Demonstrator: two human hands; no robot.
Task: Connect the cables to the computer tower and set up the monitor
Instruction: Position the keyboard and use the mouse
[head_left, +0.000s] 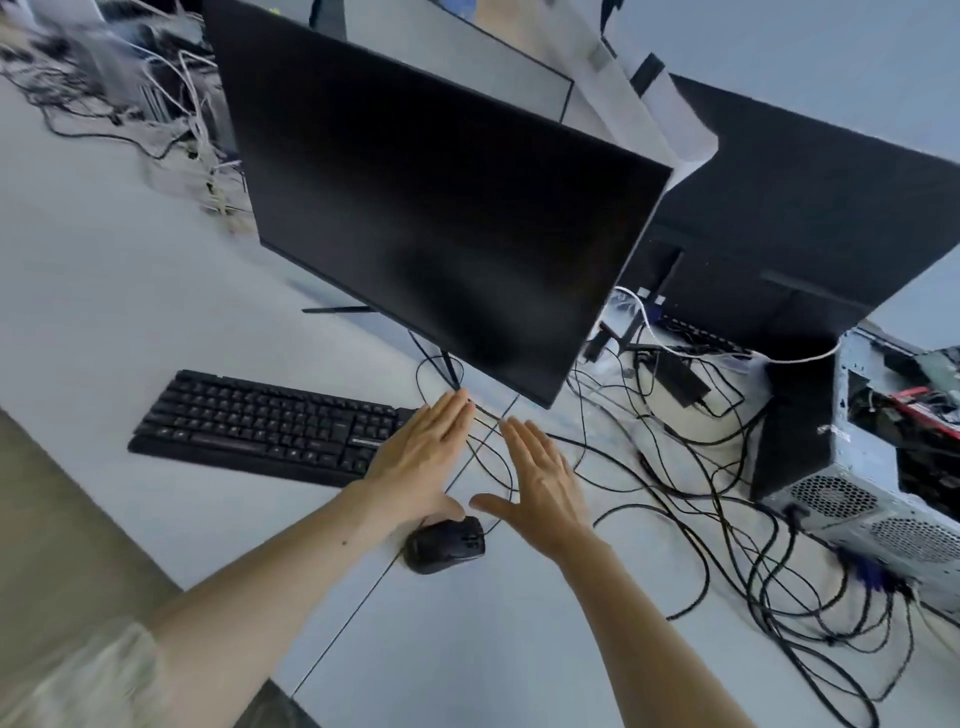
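A black monitor stands on the white desk with its screen dark. The computer tower lies at the right, its rear panel facing me, with blue connectors and black cables plugged in and looping over the desk. My left hand and my right hand hover flat, fingers stretched out, just below the monitor's bottom edge, holding nothing. A black mouse sits under my left wrist. A black keyboard lies to the left of my hands.
A second black monitor stands behind at the right, seen from its back. A power brick and a white cable lie under it. At the far left is a tangle of cables. The desk's near edge runs along the lower left.
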